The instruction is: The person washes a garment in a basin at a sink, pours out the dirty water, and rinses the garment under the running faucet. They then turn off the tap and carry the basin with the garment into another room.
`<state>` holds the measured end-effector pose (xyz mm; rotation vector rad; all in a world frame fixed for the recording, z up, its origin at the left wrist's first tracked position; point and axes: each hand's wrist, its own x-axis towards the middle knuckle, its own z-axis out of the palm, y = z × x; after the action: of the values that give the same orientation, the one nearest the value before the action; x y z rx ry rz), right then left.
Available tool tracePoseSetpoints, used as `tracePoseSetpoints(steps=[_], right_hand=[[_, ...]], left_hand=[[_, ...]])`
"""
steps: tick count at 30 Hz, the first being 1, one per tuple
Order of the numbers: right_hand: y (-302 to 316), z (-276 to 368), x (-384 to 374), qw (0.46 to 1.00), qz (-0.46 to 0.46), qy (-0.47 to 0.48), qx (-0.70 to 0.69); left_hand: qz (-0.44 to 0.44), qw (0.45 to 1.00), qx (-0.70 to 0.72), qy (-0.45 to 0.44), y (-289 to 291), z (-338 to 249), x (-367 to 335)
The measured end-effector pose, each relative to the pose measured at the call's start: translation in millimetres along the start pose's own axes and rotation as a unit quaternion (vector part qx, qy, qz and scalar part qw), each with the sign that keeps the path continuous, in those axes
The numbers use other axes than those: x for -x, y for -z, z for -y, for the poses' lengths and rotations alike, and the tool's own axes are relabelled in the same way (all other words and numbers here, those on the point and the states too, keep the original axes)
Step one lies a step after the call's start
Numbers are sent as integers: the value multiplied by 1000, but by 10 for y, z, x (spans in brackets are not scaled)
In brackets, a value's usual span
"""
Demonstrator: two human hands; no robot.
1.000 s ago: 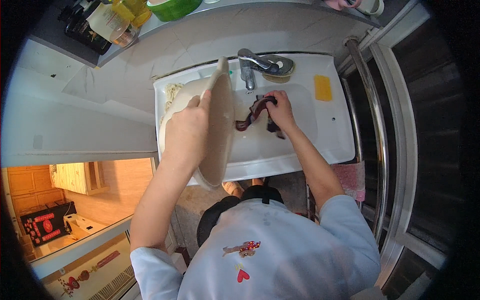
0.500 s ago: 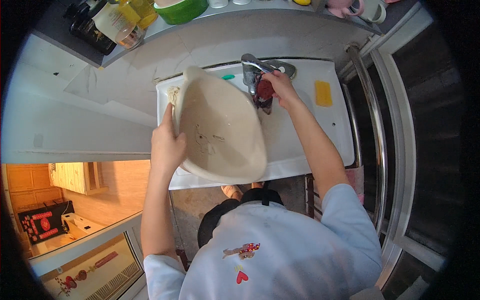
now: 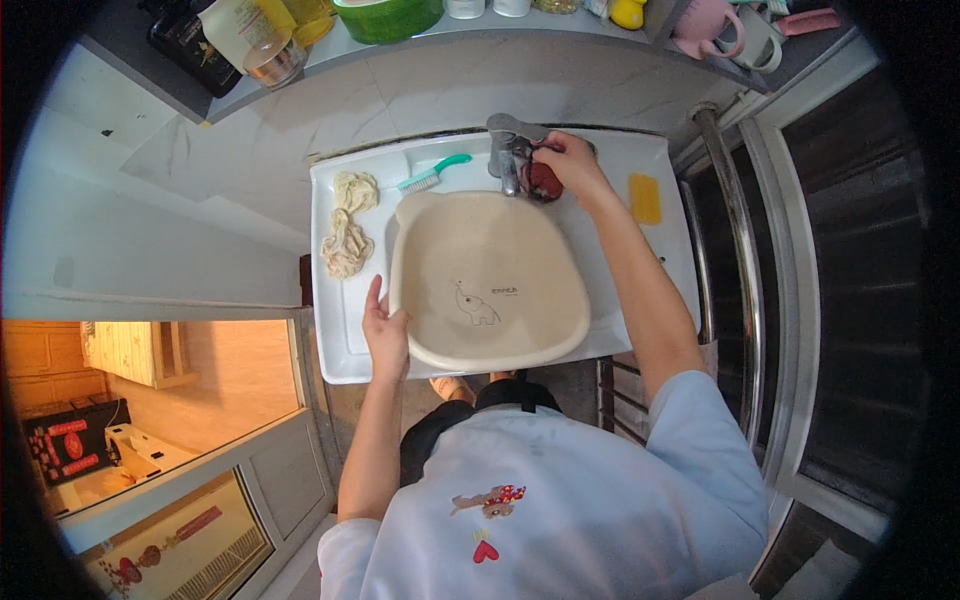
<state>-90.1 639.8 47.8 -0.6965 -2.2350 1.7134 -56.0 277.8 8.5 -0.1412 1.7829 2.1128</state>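
A cream basin (image 3: 500,250) with an elephant drawing inside lies level in the white sink (image 3: 345,350). At its left front rim is my left hand (image 3: 386,338), thumb against the rim and index finger stretched along the outside. My right hand (image 3: 572,165) is closed on a dark red and black bundle, seemingly cloth (image 3: 545,181), beside the grey faucet (image 3: 503,155). The fingers pass close to the end of the faucet lever; whether they touch it I cannot tell. The fingertips are partly hidden.
Two wrung pale cloths (image 3: 347,245) lie at the sink's left, near a green-handled brush (image 3: 435,174). A yellow bar (image 3: 645,199) lies at the right. Above is a shelf (image 3: 420,45) with bottles and cups. Metal rails (image 3: 735,250) run along the right.
The basin has gone from tilted to level and shifted right, uncovering the brush and cloths. My left hand has come nearer along its rim. The dark bundle has moved slightly with my right hand.
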Motion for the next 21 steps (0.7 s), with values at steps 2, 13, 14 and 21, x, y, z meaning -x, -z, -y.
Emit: tracePoseSetpoints(steps=[2, 13, 14, 21], right_hand=[[62, -3, 73, 999, -15, 33, 28], [255, 833, 885, 978, -89, 110, 151], [241, 827, 883, 978, -89, 111, 152], [-59, 177, 871, 982, -52, 92, 160]], left_hand=[[-3, 1000, 25, 9, 56, 200, 58], [15, 996, 91, 6, -40, 224, -2], [15, 996, 92, 5, -32, 268, -26], [1, 998, -54, -18, 62, 426, -74]])
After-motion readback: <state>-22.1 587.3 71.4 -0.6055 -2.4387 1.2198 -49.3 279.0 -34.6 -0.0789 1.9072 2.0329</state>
